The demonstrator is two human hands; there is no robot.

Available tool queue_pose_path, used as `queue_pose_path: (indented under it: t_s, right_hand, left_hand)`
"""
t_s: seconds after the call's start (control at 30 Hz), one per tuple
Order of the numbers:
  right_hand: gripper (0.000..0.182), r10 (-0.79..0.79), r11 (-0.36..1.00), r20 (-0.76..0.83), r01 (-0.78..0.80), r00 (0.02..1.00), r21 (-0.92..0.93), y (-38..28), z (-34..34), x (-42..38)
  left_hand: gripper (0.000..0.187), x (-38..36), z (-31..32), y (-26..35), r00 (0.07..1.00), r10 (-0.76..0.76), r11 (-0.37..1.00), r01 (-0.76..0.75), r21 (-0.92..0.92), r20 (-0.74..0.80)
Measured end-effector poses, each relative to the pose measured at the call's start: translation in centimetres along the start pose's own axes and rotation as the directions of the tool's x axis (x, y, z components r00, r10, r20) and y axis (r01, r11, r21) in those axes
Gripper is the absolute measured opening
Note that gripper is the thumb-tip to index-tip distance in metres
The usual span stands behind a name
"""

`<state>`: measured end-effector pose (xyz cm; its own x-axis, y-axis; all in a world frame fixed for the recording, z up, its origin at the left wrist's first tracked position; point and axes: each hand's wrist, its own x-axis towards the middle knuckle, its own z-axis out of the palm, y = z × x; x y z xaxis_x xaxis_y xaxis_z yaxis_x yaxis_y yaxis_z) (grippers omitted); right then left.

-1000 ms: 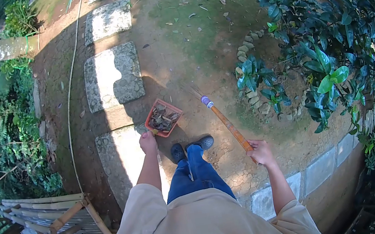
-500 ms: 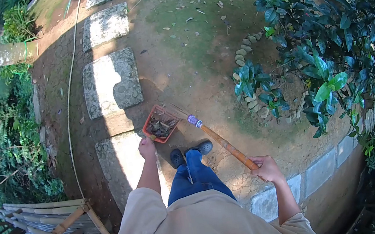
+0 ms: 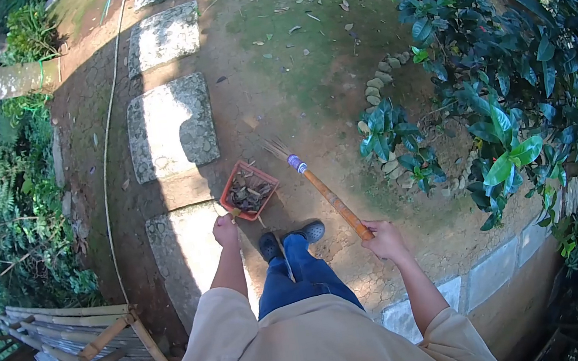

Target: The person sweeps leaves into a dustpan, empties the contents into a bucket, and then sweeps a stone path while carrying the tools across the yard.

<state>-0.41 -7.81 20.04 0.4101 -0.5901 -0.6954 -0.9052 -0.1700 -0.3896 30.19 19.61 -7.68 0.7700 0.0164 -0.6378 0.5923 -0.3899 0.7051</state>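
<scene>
My left hand (image 3: 225, 230) is closed around the short handle of an orange-red dustpan (image 3: 268, 202). Dry leaves (image 3: 248, 189) and brown debris lie heaped inside the pan. In my right hand (image 3: 385, 239) is a stick broom (image 3: 329, 197) with a long bamboo-like handle and a purple binding near its bristles. My fingers wrap the upper end of that handle. The thin bristles (image 3: 275, 150) point away from me over bare soil, just beyond the pan's right side and apart from it.
Stone slabs (image 3: 170, 127) run forward on the left beside a pale hose (image 3: 108, 144). A leafy shrub (image 3: 505, 126) ringed by small stones grows at right. Bamboo railing (image 3: 104, 342) stands lower left, and grey blocks (image 3: 493, 273) edge the ground lower right. My dark clogs (image 3: 269, 246) are near the dustpan.
My right hand has moved left and slightly up, closer to my body's middle. The broom's bristles have swung forward, away from the dustpan's rim. The left hand and dustpan have barely moved.
</scene>
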Motion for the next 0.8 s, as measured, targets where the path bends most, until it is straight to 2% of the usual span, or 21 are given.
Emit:
queue_pose_path:
  t_s: [0.07, 0.17, 0.27, 0.37, 0.4, 0.47, 0.6, 0.8]
  right_hand:
    - [0.058, -0.015, 1.0, 0.06, 0.015, 0.998, -0.002, 0.2, -0.7, 0.3]
    - [0.058, -0.044, 0.999, 0.124, 0.043, 0.991, 0.014, 1.7, -2.0, -0.3]
    - [0.058, -0.05, 0.999, 0.132, 0.048, 0.99, 0.019, 2.7, -3.5, -2.6]
    - [0.057, 0.002, 0.999, 0.123, -0.007, 0.992, 0.041, 1.1, -6.3, -4.5]
    - [0.057, 0.025, 0.998, 0.122, -0.032, 0.992, 0.052, 0.8, -7.0, -4.7]
    - [0.057, -0.065, 0.997, 0.058, 0.063, 0.996, 0.046, 2.6, -7.1, -3.7]
    - [0.057, -0.161, 0.981, -0.041, 0.165, 0.986, 0.105, 4.7, -7.4, -1.1]
    - [0.06, -0.159, 0.962, -0.068, 0.17, 0.985, 0.213, 3.7, -9.9, 3.4]
  left_hand:
    - [0.031, -0.6, 0.6, 0.2, 1.0, 0.003, 0.999, -0.004, -0.045, -0.023]
    - [0.025, -2.2, 1.3, 1.1, 0.991, 0.069, 0.981, -0.088, -0.174, -0.115]
    - [0.034, -2.8, 1.6, 1.6, 0.978, 0.051, 0.989, -0.077, -0.123, -0.202]
    - [0.049, -3.9, 1.3, 3.2, 0.997, 0.034, 0.99, -0.043, -0.133, -0.075]
    - [0.044, -3.7, 1.7, 3.2, 0.993, 0.038, 0.985, -0.056, -0.163, -0.113]
    - [0.036, -3.3, 2.8, 3.1, 0.981, 0.041, 0.971, -0.083, -0.223, -0.189]
    - [0.031, -1.9, 4.3, 3.7, 0.988, 0.035, 0.958, -0.075, -0.275, -0.149]
    - [0.03, -1.8, 7.4, 8.6, 0.993, 0.046, 0.956, -0.076, -0.284, -0.112]
